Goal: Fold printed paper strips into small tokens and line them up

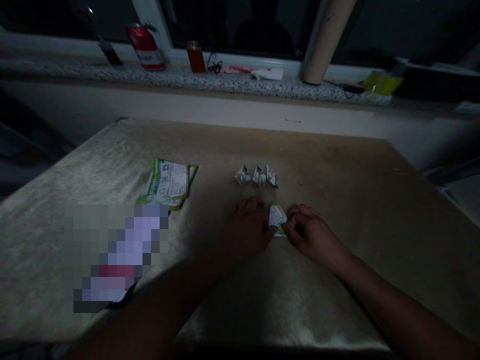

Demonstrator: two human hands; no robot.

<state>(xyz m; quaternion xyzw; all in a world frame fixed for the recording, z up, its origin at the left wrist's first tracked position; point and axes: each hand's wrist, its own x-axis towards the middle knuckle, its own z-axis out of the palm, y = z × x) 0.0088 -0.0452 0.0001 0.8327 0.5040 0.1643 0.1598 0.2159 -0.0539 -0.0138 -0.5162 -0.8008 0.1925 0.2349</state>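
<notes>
Between my hands, flat on the table, lies a small green-and-white printed wrapper (276,216) with angled, folded-looking edges. My left hand (249,227) holds its left edge, thumb at the lower corner and fingers bent against the tabletop. At the lower right edge, my right hand (309,232) pinches the wrapper with its fingers curled in. Just beyond are three small folded wrapper pieces in a row: the left piece (242,176), the middle piece (259,176) and the right piece (272,177). Dim light hides the fingertips' detail.
Green printed packets (168,182) lie stacked on the table (345,185) at left. Nearer me is a blurred-out, dark-edged flat object (127,255). The windowsill (232,86) beyond holds a red can (146,47), a red bottle (196,57) and a cardboard tube (328,42).
</notes>
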